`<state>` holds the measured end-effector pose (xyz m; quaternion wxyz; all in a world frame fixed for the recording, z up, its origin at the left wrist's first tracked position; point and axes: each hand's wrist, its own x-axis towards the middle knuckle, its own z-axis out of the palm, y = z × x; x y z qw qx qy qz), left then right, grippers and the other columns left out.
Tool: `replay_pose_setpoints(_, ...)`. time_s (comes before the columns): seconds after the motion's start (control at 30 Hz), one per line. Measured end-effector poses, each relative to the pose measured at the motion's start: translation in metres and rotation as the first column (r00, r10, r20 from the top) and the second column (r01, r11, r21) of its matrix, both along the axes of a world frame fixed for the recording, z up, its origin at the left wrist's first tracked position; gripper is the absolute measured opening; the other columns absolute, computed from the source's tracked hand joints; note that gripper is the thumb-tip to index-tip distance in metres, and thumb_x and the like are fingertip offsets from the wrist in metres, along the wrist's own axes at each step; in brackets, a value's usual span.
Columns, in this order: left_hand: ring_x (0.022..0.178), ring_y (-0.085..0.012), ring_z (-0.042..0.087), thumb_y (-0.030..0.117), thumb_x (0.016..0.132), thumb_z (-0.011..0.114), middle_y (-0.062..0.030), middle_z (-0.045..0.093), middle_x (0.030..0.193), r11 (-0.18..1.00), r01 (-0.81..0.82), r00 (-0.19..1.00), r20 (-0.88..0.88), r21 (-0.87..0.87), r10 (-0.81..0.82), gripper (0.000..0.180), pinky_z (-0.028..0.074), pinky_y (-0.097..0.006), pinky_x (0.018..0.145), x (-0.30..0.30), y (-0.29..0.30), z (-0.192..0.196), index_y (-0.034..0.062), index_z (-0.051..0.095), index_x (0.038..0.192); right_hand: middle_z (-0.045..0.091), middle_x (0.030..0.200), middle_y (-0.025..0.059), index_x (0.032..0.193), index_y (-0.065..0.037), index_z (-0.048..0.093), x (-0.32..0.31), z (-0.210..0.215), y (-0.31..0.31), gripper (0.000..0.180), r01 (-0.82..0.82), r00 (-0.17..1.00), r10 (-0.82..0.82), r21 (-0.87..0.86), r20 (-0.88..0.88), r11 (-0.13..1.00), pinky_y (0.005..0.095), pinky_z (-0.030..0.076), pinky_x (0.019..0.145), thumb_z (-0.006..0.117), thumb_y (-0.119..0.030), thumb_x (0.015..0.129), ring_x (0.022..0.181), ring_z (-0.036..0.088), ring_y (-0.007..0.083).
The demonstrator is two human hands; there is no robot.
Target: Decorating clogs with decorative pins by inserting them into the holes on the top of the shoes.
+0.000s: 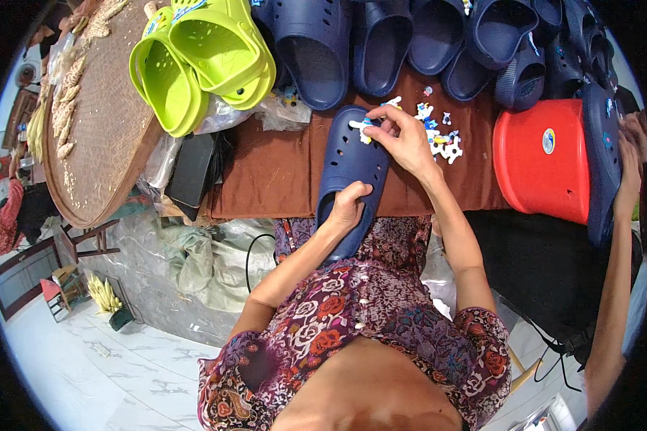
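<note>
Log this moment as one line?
left hand: holds navy-blue perforated clog | right hand: touches small white-and-blue charm at clog's toe

bright | centre sharp | edges curved | corners black | right rim soft

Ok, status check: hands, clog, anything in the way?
Left hand gripping navy clog. Right hand pinching white-and-blue charm at its toe. Nothing visibly blocking; loose charms to the right.

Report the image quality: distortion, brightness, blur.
Head view: fisheye curvature, corners lost to black; head view: pale floor at lower left very bright; head view: clog in the left hand fairly sharp, co-worker's forearm near the right rim looking softer.
</note>
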<state>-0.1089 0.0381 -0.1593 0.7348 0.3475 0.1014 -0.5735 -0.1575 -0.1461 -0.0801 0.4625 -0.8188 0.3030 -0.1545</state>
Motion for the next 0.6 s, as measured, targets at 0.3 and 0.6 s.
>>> replay_pose_setpoints(0.3,0.066,-0.0148,0.056,0.008,0.072,0.063,-0.0019,0.064,0.073,0.996,0.062,0.997,0.03,0.061,-0.064,0.006,0.043,-0.03,0.066,0.002,-0.002,0.018,0.0072,0.064,0.066,0.063,0.104,0.0058,0.132,-0.003,0.056,0.0,-0.038,-0.034,0.061,-0.173,0.985,0.172,0.116,0.018,0.978,0.0276,0.048,0.079,0.082,-0.027,0.082,0.088,0.056,0.0123)
replay_pose_setpoints(0.6,0.064,-0.0131,0.052,0.004,0.072,0.059,-0.0004,0.058,0.069,0.996,0.051,0.997,0.056,0.068,-0.055,0.014,0.04,-0.03,0.065,0.001,0.002,0.013,0.0092,0.057,0.059,0.064,0.112,0.0079,0.132,-0.005,0.056,0.012,-0.017,-0.036,0.059,-0.234,0.968,0.251,0.465,0.026,0.854,0.0332,0.048,0.092,0.08,-0.029,0.083,0.104,0.056,0.0183)
